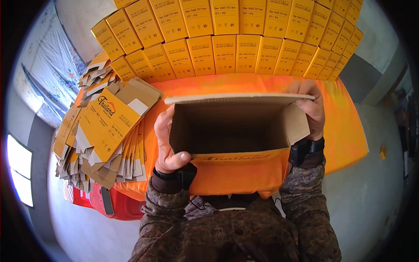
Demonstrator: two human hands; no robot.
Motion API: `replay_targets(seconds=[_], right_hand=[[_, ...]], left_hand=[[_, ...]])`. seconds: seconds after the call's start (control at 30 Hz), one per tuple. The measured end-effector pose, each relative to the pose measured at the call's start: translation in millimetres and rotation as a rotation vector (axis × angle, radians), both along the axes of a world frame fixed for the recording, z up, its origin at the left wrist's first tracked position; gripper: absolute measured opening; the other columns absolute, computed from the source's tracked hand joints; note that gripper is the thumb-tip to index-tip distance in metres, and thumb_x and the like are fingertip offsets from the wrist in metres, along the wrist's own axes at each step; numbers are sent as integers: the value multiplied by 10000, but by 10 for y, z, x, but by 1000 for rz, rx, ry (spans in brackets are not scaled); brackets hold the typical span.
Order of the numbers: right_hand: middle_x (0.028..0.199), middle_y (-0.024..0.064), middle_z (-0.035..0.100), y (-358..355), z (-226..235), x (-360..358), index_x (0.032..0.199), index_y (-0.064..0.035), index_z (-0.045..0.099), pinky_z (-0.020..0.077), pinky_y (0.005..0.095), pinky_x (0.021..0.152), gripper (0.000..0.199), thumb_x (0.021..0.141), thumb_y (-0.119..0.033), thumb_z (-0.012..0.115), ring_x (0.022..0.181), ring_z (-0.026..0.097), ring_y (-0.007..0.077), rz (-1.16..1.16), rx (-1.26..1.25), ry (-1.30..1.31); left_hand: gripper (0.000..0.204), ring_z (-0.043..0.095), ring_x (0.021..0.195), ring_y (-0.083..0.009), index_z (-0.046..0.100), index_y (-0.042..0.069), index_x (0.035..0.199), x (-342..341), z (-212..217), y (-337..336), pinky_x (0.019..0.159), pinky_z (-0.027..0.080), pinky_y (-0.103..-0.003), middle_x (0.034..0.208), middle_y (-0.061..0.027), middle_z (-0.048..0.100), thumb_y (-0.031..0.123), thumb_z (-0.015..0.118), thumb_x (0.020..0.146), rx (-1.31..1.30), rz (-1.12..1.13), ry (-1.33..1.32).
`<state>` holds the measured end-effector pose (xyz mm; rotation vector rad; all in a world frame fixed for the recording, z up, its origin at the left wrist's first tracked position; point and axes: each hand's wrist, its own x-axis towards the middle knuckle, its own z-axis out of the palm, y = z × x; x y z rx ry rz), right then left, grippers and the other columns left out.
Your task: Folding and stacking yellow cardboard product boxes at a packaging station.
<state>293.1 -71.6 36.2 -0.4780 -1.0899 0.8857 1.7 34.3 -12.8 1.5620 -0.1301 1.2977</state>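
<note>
A yellow cardboard box (231, 126) is held up in front of me, its opening turned toward me and its brown inside bare. My left hand (165, 142) grips the box's left side, thumb on the near lower edge. At the right end, my right hand (315, 109) has its fingers bent over the raised lid flap (240, 98) and the corner. A small side flap (298, 124) folds outward beside the right hand. The palm-side fingers of both hands are partly hidden by the cardboard.
Closed yellow boxes (224, 54) stand in stacked rows along the far side of the orange-covered table (345, 126). Flattened yellow cartons (104, 124) are heaped at the left. Below them is a red plastic stool or chair (124, 205) with a dark phone-like object (107, 201) on it.
</note>
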Motion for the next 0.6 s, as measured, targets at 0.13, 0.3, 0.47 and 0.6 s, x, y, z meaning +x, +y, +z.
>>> replay_targets(seconds=[0.13, 0.3, 0.47, 0.6], right_hand=[[898, 98, 610, 26, 22, -2, 1003, -4, 582, 481, 330, 760, 241, 798, -130, 606, 834, 593, 219, 212, 143, -103], [906, 107, 603, 52, 175, -157, 1004, -5, 579, 474, 324, 753, 259, 804, -163, 627, 858, 587, 212, 262, 348, -269], [1070, 131, 585, -217, 416, -55, 1065, -8, 568, 466, 342, 842, 309, 837, -210, 617, 987, 578, 214, -126, -388, -626], [1150, 112, 592, 44, 283, -260, 1143, -3, 564, 439, 342, 912, 356, 886, -248, 582, 1075, 559, 184, -90, -320, -150]], left_hand=[[921, 338, 1284, -318, 245, 144, 1414, 45, 22, 15, 1051, 273, -469, 1395, -182, 321, 301, 763, 670, 38, -150, -47], [940, 356, 1247, -355, 239, 162, 1399, -7, -41, -2, 1021, 302, -499, 1365, -243, 322, 296, 793, 652, -33, -70, 20], [835, 372, 1217, -347, 345, 111, 1341, 32, -53, -9, 1017, 291, -488, 1338, -259, 346, 390, 761, 673, 8, -29, -39], [739, 371, 1207, -335, 461, 52, 1247, -98, 12, 119, 1022, 271, -466, 1319, -227, 383, 499, 689, 705, 356, 155, 267]])
